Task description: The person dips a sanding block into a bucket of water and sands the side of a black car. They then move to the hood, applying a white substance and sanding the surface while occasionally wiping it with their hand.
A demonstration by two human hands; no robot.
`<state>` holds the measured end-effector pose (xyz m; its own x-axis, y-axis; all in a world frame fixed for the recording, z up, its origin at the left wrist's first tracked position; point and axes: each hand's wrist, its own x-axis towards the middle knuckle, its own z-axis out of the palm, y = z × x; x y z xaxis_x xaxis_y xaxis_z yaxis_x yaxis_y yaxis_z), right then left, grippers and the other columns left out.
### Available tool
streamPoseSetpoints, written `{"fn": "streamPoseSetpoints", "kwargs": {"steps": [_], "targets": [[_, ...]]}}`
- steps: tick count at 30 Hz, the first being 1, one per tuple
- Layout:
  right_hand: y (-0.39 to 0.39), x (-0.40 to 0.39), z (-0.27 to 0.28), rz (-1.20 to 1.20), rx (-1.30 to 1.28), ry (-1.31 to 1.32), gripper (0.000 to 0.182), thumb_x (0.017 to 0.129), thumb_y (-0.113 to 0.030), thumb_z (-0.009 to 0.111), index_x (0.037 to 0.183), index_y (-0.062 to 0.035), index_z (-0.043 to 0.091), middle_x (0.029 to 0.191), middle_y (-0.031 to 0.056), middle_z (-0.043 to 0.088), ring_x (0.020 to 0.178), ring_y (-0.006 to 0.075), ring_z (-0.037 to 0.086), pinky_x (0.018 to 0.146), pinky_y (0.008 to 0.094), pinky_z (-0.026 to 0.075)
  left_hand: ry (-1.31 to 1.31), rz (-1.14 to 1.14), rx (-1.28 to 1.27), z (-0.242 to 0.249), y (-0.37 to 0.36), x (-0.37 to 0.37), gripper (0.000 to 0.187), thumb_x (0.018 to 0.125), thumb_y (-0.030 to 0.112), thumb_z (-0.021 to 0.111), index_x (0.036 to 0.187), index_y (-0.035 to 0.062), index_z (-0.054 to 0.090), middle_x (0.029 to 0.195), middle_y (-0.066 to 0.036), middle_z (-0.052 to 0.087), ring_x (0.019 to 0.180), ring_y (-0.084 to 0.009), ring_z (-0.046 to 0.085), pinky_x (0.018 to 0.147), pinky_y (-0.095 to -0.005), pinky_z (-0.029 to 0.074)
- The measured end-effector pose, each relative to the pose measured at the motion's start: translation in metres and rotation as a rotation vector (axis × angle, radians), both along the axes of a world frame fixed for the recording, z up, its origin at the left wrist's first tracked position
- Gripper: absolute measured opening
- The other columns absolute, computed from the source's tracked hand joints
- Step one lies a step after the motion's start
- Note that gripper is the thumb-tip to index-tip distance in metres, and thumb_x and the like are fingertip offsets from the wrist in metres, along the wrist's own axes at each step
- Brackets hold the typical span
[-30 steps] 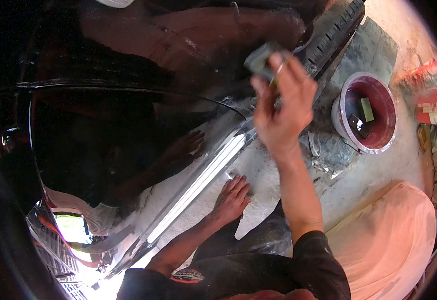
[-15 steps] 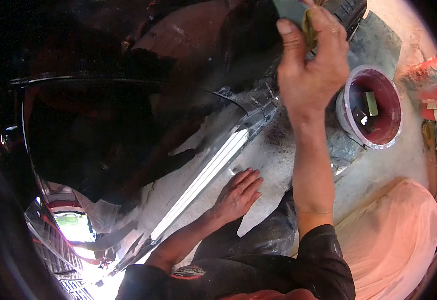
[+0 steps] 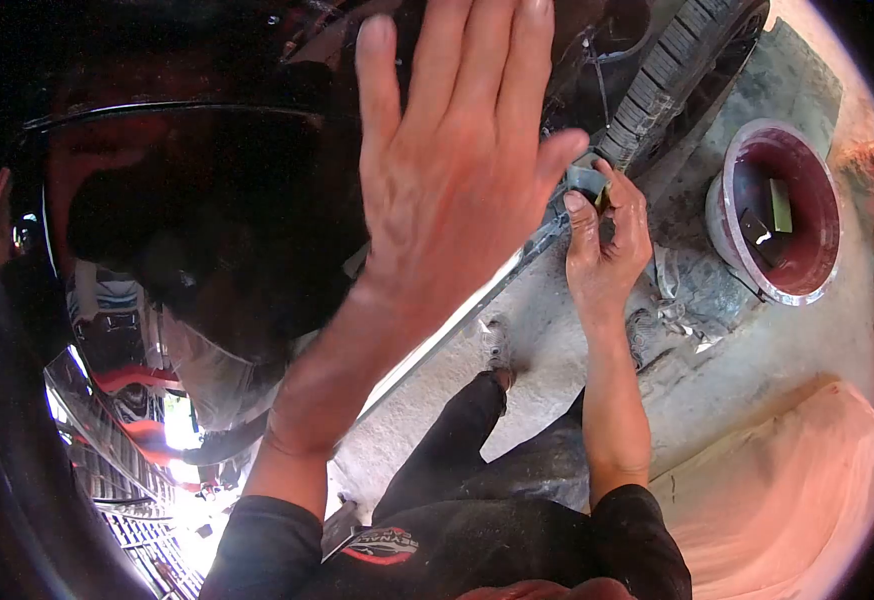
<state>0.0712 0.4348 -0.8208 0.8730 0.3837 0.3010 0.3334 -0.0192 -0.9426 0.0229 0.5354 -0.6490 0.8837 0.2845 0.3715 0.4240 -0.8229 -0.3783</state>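
My left hand point(image 3: 457, 170) is raised with its fingers straight and apart, palm toward the glossy black car panel point(image 3: 207, 220); it holds nothing. Whether the palm touches the panel is unclear. My right hand point(image 3: 607, 240) is lower, at the panel's bottom edge beside the tyre point(image 3: 672, 70). Its fingers are pinched on a small grey sanding pad point(image 3: 585, 182) with a yellowish piece against it. A bright sill strip point(image 3: 477, 295) runs diagonally under the panel between the two hands.
A dark red bucket point(image 3: 732, 255) with small blocks inside stands on the dusty ground at the right. A pale pink sheet point(image 3: 797, 500) lies at the lower right. My dark trouser legs point(image 3: 477, 470) are below. Crumpled grey paper point(image 3: 687, 290) lies beside the bucket.
My left hand has left the ground and risen up in front of the black panel, fingers spread. My right hand has dropped with the pad to the panel's lower edge by the tyre.
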Motion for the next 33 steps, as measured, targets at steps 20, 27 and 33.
{"fn": "streamPoseSetpoints", "kwargs": {"steps": [20, 27, 33], "targets": [[0.042, 0.008, 0.039, -0.087, 0.193, -0.373, 0.045, 0.079, -0.007, 0.084, 0.123, -0.0077, 0.072, 0.122, 0.0161, 0.069, 0.107, 0.0280, 0.064, 0.091, 0.0363, 0.053, 0.523, 0.057, -0.129, -0.065, -0.017, -0.076, 0.089, 0.088, 0.052, 0.069, 0.153, -0.0007, 0.041, 0.163, -0.015, 0.035, 0.155, -0.0280, 0.023, 0.120, -0.0504, 0.021], [0.068, 0.002, 0.030, -0.115, 0.308, -0.524, 0.050, 0.074, -0.005, 0.086, 0.122, -0.0095, 0.074, 0.123, 0.0156, 0.069, 0.104, 0.0268, 0.064, 0.088, 0.0361, 0.050, 0.402, -0.089, -0.606, -0.091, -0.042, -0.155, 0.063, 0.095, 0.034, 0.068, 0.142, -0.0049, 0.052, 0.153, -0.023, 0.044, 0.152, -0.0344, 0.029, 0.121, -0.0544, 0.022], [0.081, 0.027, 0.063, -0.230, 0.291, -0.574, 0.049, 0.077, -0.001, 0.084, 0.124, -0.0067, 0.072, 0.122, 0.0143, 0.070, 0.107, 0.0283, 0.064, 0.091, 0.0347, 0.051, 0.433, -0.054, -0.742, -0.126, -0.063, -0.188, 0.061, 0.097, 0.032, 0.067, 0.143, -0.0055, 0.050, 0.154, -0.023, 0.043, 0.152, -0.0348, 0.029, 0.122, -0.0528, 0.023]]}}
